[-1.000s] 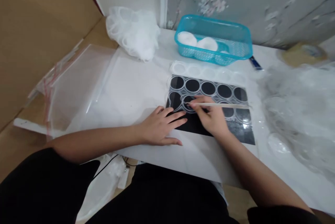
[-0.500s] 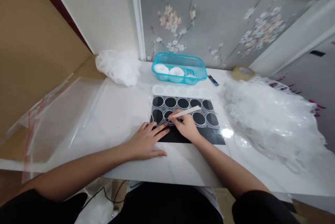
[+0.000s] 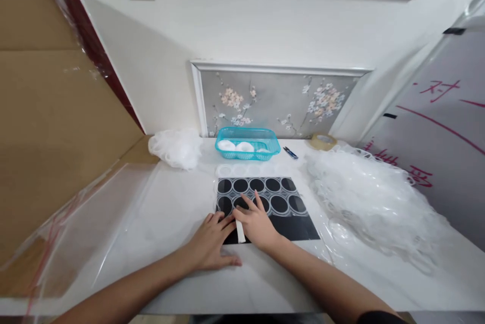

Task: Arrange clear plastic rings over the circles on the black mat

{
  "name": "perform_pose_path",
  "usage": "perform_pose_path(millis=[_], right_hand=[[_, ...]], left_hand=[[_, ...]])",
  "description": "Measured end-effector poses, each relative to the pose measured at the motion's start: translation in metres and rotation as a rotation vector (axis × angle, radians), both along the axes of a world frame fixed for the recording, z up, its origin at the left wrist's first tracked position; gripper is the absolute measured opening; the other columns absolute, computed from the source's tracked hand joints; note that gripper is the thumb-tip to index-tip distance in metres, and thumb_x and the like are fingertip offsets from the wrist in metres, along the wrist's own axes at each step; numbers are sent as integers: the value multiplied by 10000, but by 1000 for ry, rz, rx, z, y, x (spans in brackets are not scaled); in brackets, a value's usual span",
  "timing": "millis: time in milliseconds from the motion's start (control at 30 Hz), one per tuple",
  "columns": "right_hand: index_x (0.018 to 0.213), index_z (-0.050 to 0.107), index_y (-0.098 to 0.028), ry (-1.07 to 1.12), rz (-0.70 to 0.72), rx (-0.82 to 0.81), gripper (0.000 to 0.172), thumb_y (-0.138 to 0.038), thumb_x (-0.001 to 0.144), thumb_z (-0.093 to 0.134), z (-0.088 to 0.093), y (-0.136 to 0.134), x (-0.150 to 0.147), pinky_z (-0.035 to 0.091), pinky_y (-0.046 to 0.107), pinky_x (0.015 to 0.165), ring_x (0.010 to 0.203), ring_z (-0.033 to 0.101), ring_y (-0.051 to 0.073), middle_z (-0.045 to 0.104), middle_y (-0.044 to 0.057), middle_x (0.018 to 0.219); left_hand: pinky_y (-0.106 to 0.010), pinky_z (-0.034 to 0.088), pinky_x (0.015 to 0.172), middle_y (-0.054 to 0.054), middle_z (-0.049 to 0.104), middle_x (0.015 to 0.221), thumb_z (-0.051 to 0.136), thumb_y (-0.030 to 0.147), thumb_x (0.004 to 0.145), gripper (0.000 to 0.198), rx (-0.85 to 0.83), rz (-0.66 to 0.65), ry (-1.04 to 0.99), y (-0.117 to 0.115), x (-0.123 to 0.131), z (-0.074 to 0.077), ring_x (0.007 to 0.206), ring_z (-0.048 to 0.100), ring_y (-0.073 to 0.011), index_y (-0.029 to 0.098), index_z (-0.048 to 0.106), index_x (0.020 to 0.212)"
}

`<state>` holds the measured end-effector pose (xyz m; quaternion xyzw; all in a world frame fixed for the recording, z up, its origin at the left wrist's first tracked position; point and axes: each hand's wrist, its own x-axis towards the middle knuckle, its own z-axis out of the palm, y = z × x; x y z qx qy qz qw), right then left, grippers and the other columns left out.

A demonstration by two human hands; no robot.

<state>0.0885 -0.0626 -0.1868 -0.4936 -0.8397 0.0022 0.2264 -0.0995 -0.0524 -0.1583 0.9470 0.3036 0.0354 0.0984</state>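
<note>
A black sheet [image 3: 291,228] lies on the white table, with a clear plastic piece of joined rings [image 3: 280,203] on its upper part. My right hand [image 3: 254,220] is over the lower row of rings, holding a flat white strip [image 3: 240,232] between thumb and finger; its other fingers reach out over the rings. The strip points toward the table's front edge. My left hand [image 3: 212,240] lies with fingers spread at the sheet's lower left, its fingertips close to the strip. Whatever is under the right fingertips is hidden.
Behind the sheet is a blue basket [image 3: 269,141] with white round items. Blue snips [image 3: 290,152] and a tape roll [image 3: 323,141] lie right of it. Plastic rings are heaped on the right [image 3: 371,197] and back left [image 3: 176,149]. Clear bags [image 3: 109,218] cover the left.
The view has tilted up, showing more wall. My right hand has turned, and the white strip swung from pointing up-right to pointing down. My left hand remains at the sheet's lower left.
</note>
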Motion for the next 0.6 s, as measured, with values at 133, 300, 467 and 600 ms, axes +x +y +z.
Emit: perform_pose_path(millis=[133,300,467,600], right_hand=[[1017,622,-276,53,-108,148,300,-81,840,478,15,22,23,87,624,1100,1228,460,289,722,43,952],[952,636,-240,351,-423,344,246,-140,881,423,46,42,80,206,578,1067,1141,514,265,713,41,938],[831,637,-208,626,-273,20,245,-308,916,430,26,17,90,463,392,854,896,618,227,692,55,858],[801,619,-170,850,-184,-280,291,-405,896,476,-1,3,79,484,281,612,656,618,173,667,36,740]], left_hand=[[-488,365,953,-130,482,1360,574,784,639,923,-42,6,-51,2,-1,2,1118,445,-352,172,476,1323],[-457,380,954,-108,457,1394,599,732,676,866,-71,19,-50,3,-6,6,1125,457,-322,205,441,1344],[-455,381,957,-106,483,1376,467,635,851,662,41,-34,-47,3,4,7,1127,488,-308,194,447,1345],[-496,355,997,-116,458,1401,435,612,880,594,139,-183,-8,1,34,8,1231,447,-341,184,513,1284]])
